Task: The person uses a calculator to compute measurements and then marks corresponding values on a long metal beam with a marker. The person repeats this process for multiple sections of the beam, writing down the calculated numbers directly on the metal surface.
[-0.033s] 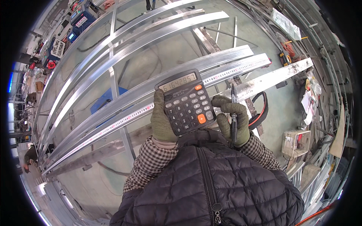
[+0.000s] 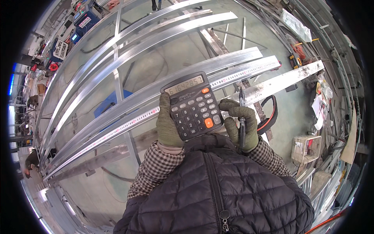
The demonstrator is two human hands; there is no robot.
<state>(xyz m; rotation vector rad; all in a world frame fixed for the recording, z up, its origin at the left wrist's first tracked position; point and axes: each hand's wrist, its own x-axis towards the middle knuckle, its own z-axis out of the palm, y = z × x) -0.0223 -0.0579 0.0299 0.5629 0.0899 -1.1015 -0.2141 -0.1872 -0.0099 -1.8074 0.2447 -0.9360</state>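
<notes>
Head view: the gloved left hand (image 2: 169,124) is gripping a black desktop calculator (image 2: 191,107) at frame centre, and the gloved right hand (image 2: 249,126) just beside it is clasping a black marker (image 2: 242,130). Beyond, a measuring tape (image 2: 146,116) is running along a silvery metal bar (image 2: 269,59) toward the lower left.

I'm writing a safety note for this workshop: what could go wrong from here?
The left hand alone seems to hold the desk calculator, so a slip could drop it and perhaps jolt the tape measure. The right hand, gloved and gripping a black marker pen, might mis-key a number.
</notes>
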